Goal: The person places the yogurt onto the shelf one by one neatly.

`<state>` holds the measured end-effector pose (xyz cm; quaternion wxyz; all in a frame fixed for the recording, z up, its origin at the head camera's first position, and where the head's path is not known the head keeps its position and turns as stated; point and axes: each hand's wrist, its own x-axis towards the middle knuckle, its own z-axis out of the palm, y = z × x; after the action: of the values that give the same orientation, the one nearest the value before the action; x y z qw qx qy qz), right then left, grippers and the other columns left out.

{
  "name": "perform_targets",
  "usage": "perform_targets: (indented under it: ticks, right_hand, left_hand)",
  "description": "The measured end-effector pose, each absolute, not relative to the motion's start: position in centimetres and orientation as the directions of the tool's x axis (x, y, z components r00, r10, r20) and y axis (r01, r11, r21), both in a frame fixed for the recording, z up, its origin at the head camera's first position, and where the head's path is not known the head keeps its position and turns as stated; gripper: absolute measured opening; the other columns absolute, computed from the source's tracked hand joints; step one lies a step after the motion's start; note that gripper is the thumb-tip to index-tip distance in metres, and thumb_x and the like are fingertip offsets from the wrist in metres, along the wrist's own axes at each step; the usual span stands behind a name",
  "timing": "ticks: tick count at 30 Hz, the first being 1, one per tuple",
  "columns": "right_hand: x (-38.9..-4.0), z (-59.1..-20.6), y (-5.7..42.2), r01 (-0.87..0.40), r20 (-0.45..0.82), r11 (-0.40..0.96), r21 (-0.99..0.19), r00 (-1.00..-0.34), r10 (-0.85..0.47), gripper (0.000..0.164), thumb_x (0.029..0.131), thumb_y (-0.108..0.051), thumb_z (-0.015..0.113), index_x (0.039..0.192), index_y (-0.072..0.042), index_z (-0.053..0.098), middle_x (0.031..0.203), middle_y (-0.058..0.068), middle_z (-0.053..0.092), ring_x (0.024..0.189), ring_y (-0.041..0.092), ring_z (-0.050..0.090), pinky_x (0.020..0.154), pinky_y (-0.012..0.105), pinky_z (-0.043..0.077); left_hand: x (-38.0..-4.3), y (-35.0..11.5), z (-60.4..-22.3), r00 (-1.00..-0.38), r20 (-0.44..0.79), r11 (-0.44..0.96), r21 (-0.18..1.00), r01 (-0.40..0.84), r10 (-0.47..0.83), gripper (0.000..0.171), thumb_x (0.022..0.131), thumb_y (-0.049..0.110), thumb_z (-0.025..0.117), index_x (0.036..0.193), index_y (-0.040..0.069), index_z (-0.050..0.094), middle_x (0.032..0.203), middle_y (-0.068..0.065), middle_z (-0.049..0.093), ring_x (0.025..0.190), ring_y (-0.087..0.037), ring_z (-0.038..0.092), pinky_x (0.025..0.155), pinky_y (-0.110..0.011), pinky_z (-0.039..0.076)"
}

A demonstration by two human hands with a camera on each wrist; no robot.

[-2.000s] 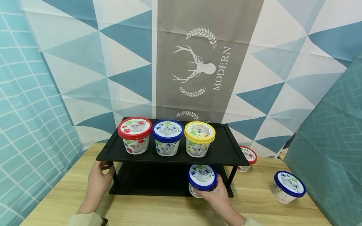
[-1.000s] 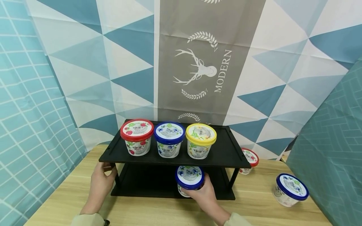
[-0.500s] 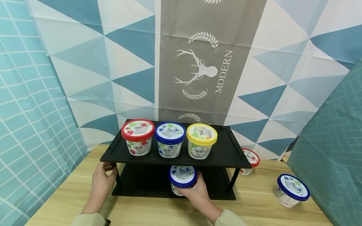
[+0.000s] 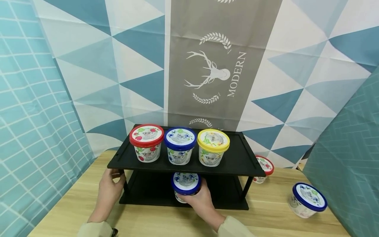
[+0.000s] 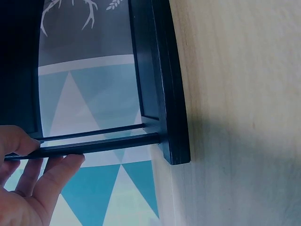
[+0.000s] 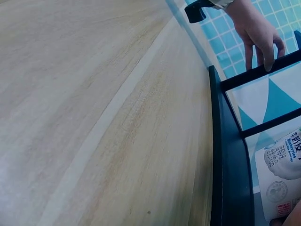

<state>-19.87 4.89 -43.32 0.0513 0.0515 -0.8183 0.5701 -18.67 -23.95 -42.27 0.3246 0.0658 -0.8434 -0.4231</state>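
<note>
Head view: fingers of the right hand (image 4: 201, 199) are curled round a blue-lidded tub (image 4: 185, 183), which has just moved leftward to near the middle of the lower shelf (image 4: 148, 191), below the upper blue tub (image 4: 180, 146); the grip is unreleased, so its placing looks unfinished. The left hand (image 4: 109, 187) still pinches the left post (image 5: 108, 144), apparently steadying the black rack (image 4: 238, 158).

The rack (image 4: 237, 154) looks smooth, the lids (image 4: 180, 137) plastic, the table (image 4: 154, 219) wood-grained.
</note>
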Motion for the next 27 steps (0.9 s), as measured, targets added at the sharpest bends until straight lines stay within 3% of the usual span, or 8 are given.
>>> perform_targets:
  ticks: [27]
  right_hand:
    - [-20.9, -43.5, 1.0, -0.158, 0.148, 0.327, -0.932, -0.988, -0.054, 0.096, 0.054, -0.038, 0.082, 0.130, -0.010, 0.028, 0.122, 0.010, 0.046, 0.112, 0.026, 0.047, 0.096, 0.043, 0.042]
  left_hand:
    - [-18.7, -24.0, -42.5, -0.778, 0.503, 0.629, 0.755, 0.183, -0.377, 0.031, 0.081, -0.002, 0.052, 0.110, 0.008, 0.048, 0.093, -0.016, 0.054, 0.086, -0.035, 0.058, 0.075, -0.048, 0.048]
